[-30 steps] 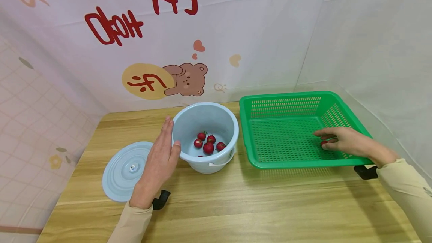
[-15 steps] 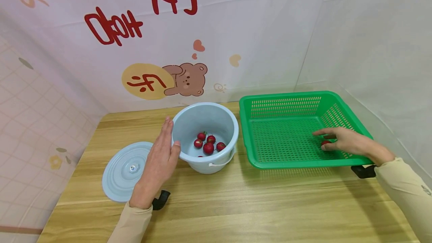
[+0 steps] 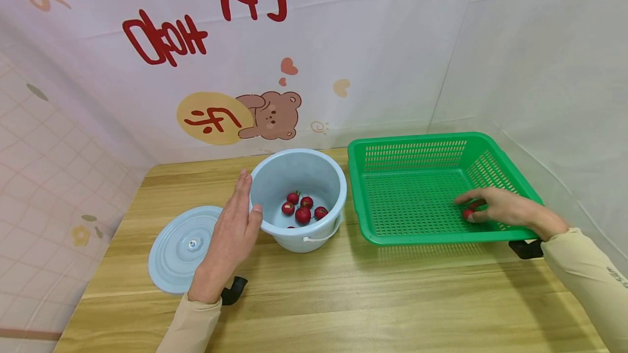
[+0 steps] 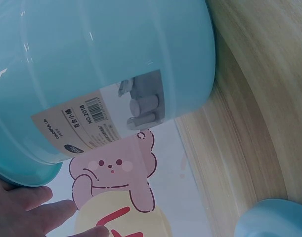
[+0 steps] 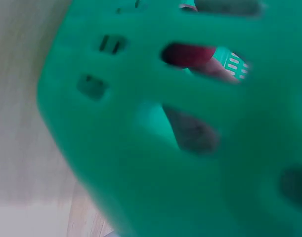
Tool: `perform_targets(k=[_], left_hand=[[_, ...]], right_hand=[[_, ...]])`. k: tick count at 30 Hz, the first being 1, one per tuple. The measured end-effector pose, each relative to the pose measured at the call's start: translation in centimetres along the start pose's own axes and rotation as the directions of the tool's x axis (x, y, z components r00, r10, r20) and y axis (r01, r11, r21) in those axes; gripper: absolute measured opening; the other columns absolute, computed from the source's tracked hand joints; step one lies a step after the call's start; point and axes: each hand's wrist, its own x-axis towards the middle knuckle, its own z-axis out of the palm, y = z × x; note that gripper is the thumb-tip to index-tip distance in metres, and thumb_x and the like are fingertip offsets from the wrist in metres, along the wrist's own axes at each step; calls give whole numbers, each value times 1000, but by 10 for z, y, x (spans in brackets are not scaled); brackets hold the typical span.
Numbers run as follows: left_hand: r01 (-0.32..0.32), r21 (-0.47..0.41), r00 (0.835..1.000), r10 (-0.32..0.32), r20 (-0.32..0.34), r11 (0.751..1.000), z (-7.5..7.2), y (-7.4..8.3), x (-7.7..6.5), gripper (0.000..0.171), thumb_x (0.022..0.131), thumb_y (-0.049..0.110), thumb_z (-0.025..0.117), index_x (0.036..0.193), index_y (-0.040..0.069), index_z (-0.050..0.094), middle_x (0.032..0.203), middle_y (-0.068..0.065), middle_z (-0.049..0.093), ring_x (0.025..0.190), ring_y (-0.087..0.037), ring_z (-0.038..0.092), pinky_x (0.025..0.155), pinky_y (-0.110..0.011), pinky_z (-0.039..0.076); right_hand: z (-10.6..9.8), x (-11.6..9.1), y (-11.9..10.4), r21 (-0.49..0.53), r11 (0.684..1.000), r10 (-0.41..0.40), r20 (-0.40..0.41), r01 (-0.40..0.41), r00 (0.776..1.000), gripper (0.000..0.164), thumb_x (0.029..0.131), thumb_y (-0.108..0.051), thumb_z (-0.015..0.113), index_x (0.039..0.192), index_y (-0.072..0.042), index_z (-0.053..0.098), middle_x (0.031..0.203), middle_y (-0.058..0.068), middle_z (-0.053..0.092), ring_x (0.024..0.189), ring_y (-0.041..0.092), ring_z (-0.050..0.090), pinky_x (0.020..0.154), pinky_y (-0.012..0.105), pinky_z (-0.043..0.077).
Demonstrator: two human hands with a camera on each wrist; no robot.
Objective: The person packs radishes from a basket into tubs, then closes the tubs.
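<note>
In the head view my left hand (image 3: 230, 230) lies along the left side of a light blue bucket (image 3: 297, 162), fingers straight and right at its rim. Several red radishes (image 3: 302, 215) rest on the bucket's bottom. My right hand (image 3: 505, 208) reaches over the near right wall of a green plastic basket (image 3: 365, 200) and pinches one radish (image 3: 468, 214) between thumb and fingers, low over the mesh floor. Through the basket's slots, the right wrist view shows part of this radish (image 5: 188, 54); the wall hides most of the hand.
A round blue lid (image 3: 171, 249) lies on the wooden table (image 3: 314, 298), left of the bucket and partly behind my left hand. The bucket's white handle (image 3: 324, 236) hangs at its front. A printed wall covering (image 3: 392, 42) rises behind the table.
The right hand has shifted slightly left and toward me inside the basket, and more of the radish at its fingertips shows. My left hand and the bucket have stayed in place.
</note>
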Motion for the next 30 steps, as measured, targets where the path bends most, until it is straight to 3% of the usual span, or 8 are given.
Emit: perform_targets(k=[6, 14, 22, 30], left_hand=[[-6, 1, 1000, 6, -2, 1000, 0, 0, 0, 64, 110, 28, 42, 165, 3, 20, 172, -10, 17, 156, -32, 24, 120, -60, 28], [2, 4, 1000, -2, 3, 1000, -1, 1, 1, 65, 109, 24, 45, 165, 3, 20, 173, -10, 17, 156, -32, 24, 120, -60, 29], [3, 0, 1000, -3, 2, 1000, -1, -1, 0, 64, 110, 29, 42, 165, 3, 20, 173, -8, 15, 156, -32, 24, 120, -60, 29], [-18, -1, 1000, 18, -7, 1000, -1, 0, 1, 65, 111, 36, 38, 164, 2, 21, 173, -9, 16, 156, -30, 23, 121, -59, 29]], right_hand=[[0, 0, 1, 38, 999, 17, 46, -18, 999, 46, 94, -13, 75, 135, 3, 64, 122, 12, 70, 110, 31, 65, 80, 28, 56], [0, 0, 3, 30, 999, 16, 68, -18, 998, 31, 95, -11, 72, 125, 0, 71, 116, 5, 72, 105, 24, 66, 80, 27, 56], [-4, -6, -5, -26, 1000, -18, -41, 17, 999, 30, 97, -13, 72, 125, -2, 72, 114, 3, 73, 100, 15, 68, 76, 26, 56], [-7, -19, -13, -43, 999, -38, -167, 31, 985, 28, 98, -12, 71, 126, -6, 71, 112, -1, 73, 95, 4, 67, 74, 25, 56]])
